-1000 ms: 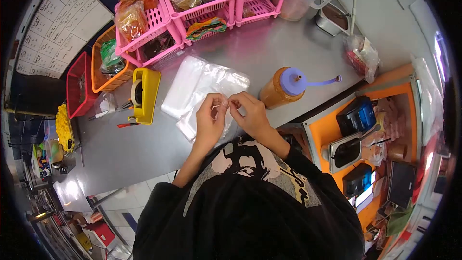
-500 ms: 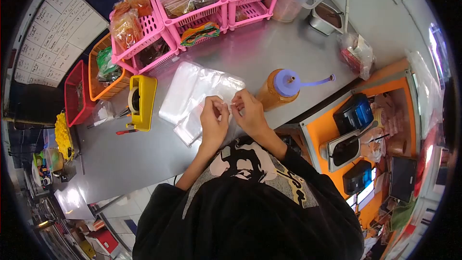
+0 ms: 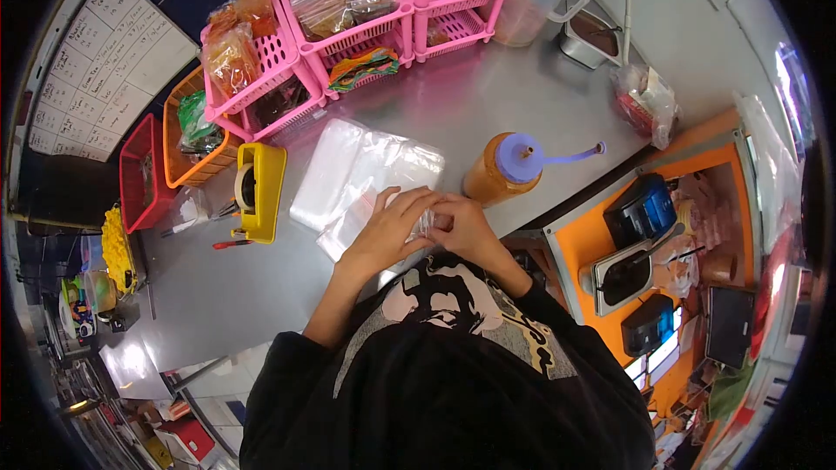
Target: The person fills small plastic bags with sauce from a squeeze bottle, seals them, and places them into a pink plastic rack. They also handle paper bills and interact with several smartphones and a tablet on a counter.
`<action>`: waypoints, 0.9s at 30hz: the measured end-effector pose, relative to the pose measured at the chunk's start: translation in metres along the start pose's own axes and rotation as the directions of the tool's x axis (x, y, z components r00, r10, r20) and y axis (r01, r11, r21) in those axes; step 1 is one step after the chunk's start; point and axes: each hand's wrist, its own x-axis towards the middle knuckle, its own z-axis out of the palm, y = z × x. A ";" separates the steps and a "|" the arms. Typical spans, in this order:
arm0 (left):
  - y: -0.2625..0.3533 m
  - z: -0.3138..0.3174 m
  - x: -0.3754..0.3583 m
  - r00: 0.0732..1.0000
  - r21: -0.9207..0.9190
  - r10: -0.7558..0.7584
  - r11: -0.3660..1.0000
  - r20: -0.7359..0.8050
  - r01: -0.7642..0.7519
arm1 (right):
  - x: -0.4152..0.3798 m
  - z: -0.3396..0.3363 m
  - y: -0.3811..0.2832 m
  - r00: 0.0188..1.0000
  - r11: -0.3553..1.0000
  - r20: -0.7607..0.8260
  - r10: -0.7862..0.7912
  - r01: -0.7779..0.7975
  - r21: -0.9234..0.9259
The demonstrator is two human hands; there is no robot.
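Note:
My left hand (image 3: 389, 231) is bent over a small piece of clear plastic (image 3: 425, 223), its fingers reaching toward my other hand. My right hand (image 3: 466, 228) is closed round the same plastic, with fingers curled and partly hidden. Under and beyond both hands lies a stack of clear plastic bags (image 3: 348, 170) on the metal counter (image 3: 235, 287). Just right of the stack stands a bottle of brown sauce (image 3: 489, 176) with a purple lid and spout.
Pink racks (image 3: 348, 26) with bagged goods stand at the back, beside an orange basket (image 3: 187, 165) and a red basket (image 3: 139, 191). A yellow tape dispenser (image 3: 266, 196) and red pen (image 3: 232, 245) are left. A metal container (image 3: 585, 50) sits back right.
My hands have come together and lowered toward my body. The left one now reaches across to the right, and the right one has curled round the plastic.

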 end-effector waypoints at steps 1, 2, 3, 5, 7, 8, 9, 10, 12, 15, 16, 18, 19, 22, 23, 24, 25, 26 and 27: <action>0.000 0.000 0.000 1.000 0.002 0.006 1.000 0.009 -0.006 | -0.003 0.001 0.000 0.994 0.996 -0.072 -0.079 0.076 -0.042; 0.001 0.001 0.000 1.000 0.003 0.012 1.000 0.017 -0.012 | -0.008 0.000 -0.003 0.994 0.996 -0.073 -0.076 0.074 -0.042; 0.001 0.001 -0.001 1.000 0.002 0.012 1.000 0.019 -0.012 | -0.014 -0.001 -0.009 0.973 0.990 -0.183 -0.141 0.137 -0.036; 0.001 0.002 -0.002 0.993 -0.026 -0.067 0.998 -0.095 0.065 | -0.037 -0.012 -0.007 0.874 0.928 -0.329 -0.358 0.294 -0.229; -0.005 0.000 -0.003 0.979 -0.114 -0.148 0.985 -0.137 0.132 | -0.055 -0.031 0.007 0.798 0.837 -0.331 -0.504 0.356 -0.417; -0.007 0.000 -0.003 0.958 -0.204 -0.230 0.960 -0.169 0.194 | -0.057 -0.034 0.017 0.712 0.862 -0.507 -0.485 0.293 -0.414; -0.005 0.000 -0.001 0.959 -0.211 -0.230 0.958 -0.165 0.193 | -0.059 -0.034 0.027 0.595 0.887 -0.663 -0.453 0.229 -0.400; -0.002 -0.003 0.001 0.941 -0.263 -0.274 0.940 -0.200 0.218 | -0.052 -0.034 0.036 0.597 0.888 -0.664 -0.449 0.220 -0.403; 0.002 -0.004 0.006 0.920 -0.315 -0.317 0.919 -0.231 0.237 | -0.024 -0.036 0.052 0.684 0.964 -0.681 -0.263 0.167 -0.204; 0.009 -0.003 0.014 0.890 -0.330 -0.275 0.932 -0.365 0.152 | 0.005 -0.045 0.053 0.762 0.989 -0.640 -0.103 0.149 0.018; 0.011 -0.003 0.014 0.879 -0.377 -0.289 0.916 -0.380 0.138 | 0.011 -0.052 0.060 0.760 0.988 -0.640 -0.108 0.155 0.019; 0.010 -0.004 0.013 0.866 -0.421 -0.303 0.899 -0.397 0.121 | 0.015 -0.069 0.078 0.842 0.956 -0.530 0.101 0.066 0.286; 0.008 -0.003 0.011 0.856 -0.474 -0.328 0.873 -0.401 0.113 | 0.018 -0.071 0.056 0.738 0.925 -0.665 0.110 0.169 0.341; 0.008 -0.001 0.008 0.832 -0.544 -0.381 0.831 -0.404 0.117 | 0.015 -0.089 0.054 0.604 0.986 -0.792 -0.091 0.163 0.012; 0.008 -0.002 0.009 0.820 -0.554 -0.405 0.822 -0.405 0.133 | 0.014 -0.093 0.054 0.603 0.987 -0.792 -0.092 0.161 0.008; 0.009 -0.002 0.009 0.823 -0.556 -0.403 0.821 -0.401 0.131 | 0.011 -0.096 0.054 0.605 0.988 -0.796 -0.011 0.129 0.085; 0.011 -0.002 0.010 0.820 -0.562 -0.432 0.810 -0.376 0.169 | 0.008 -0.100 0.054 0.605 0.982 -0.793 0.068 0.098 0.159; 0.012 -0.003 0.010 0.814 -0.567 -0.462 0.797 -0.353 0.208 | 0.007 -0.104 0.053 0.605 0.983 -0.793 0.067 0.096 0.156; 0.013 -0.003 0.010 0.812 -0.570 -0.464 0.795 -0.354 0.207 | 0.005 -0.108 0.053 0.594 0.989 -0.803 0.032 0.096 0.111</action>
